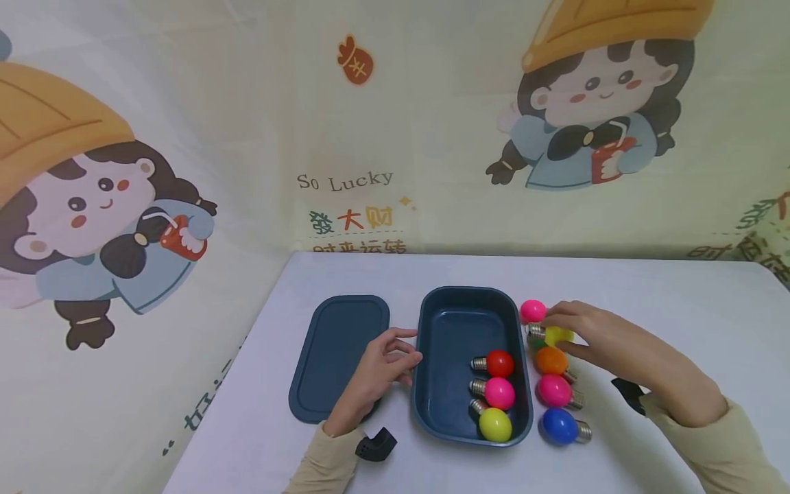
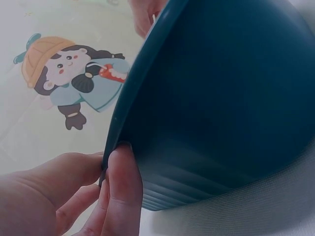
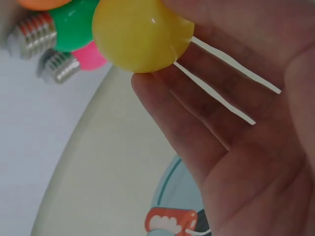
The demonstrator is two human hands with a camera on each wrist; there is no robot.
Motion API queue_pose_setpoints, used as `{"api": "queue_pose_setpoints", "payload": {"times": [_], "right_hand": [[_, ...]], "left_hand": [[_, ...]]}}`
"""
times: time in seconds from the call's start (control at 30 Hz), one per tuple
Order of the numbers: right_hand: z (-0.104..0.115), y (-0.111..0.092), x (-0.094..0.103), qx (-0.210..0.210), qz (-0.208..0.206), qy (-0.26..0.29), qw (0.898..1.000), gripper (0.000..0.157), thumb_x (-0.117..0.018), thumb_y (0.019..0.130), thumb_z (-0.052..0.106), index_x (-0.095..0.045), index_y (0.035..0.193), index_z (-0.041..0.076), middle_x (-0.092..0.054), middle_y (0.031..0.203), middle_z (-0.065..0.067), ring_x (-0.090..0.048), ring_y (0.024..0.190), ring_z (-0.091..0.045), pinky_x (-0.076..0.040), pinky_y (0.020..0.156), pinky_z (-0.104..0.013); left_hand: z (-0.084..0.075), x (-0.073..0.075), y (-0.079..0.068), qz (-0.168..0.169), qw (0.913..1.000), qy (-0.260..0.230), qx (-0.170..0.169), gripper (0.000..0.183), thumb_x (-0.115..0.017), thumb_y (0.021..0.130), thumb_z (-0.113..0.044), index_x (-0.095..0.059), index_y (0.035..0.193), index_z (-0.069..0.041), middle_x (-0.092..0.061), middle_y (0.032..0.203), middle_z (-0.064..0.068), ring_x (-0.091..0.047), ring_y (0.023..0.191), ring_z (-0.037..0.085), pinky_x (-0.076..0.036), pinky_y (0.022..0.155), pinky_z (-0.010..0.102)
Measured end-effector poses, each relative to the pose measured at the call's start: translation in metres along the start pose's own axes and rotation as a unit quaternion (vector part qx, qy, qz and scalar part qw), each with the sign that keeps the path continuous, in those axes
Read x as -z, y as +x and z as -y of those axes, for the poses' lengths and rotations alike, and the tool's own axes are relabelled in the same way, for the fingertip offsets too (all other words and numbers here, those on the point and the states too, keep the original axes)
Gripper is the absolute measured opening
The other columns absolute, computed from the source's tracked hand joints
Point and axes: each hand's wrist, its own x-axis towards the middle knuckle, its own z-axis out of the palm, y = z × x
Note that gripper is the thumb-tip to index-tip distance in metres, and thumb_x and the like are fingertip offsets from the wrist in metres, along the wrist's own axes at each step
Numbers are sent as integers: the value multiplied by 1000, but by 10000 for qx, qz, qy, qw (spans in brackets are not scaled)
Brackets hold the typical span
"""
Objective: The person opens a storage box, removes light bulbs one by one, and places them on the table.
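Observation:
My left hand (image 1: 385,362) pinches the left rim of a dark blue box (image 1: 443,384); the left wrist view shows thumb and fingers on either side of that rim (image 2: 129,101). To the right of the box, my right hand (image 1: 595,333) holds a yellow light bulb (image 3: 138,37) by its round part, its metal base pointing left in the head view. Inside the box, on its right side, lie a red bulb (image 1: 500,363), a pink bulb (image 1: 498,393) and a lime-yellow bulb (image 1: 495,425). Below the held bulb a green bulb (image 3: 74,24) is mostly hidden from the head view.
Along the box's right side lie more bulbs: pink (image 1: 533,311) at the far end, then orange (image 1: 551,360), another pink (image 1: 554,391) and blue (image 1: 559,426) nearest. Left of the box, a flat dark blue lid (image 1: 336,357) lies on the white table (image 1: 247,425), partly behind my left hand.

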Motion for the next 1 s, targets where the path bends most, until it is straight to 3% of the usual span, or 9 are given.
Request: {"api": "queue_pose_setpoints", "payload": {"times": [0.63, 1.0], "right_hand": [[-39, -15, -3, -318, -77, -28, 9995, 34, -85, 74, 5, -72, 105, 10, -67, 106, -8, -66, 98, -30, -61, 75, -39], [-58, -13, -4, -441, 163, 28, 9989, 31, -85, 74, 2, -73, 102, 8, -68, 104, -10, -66, 96, -33, -61, 75, -41]], "left_hand": [[1, 0, -1, -2, 10000, 12, 33, 48, -72, 92, -16, -55, 136, -6, -65, 101, 12, -63, 68, 13, -60, 64, 35], [0, 0, -1, -21, 10000, 37, 39, 48, -72, 92, -16, -55, 136, -6, -64, 102, 14, -63, 70, 14, -60, 64, 36]]}}
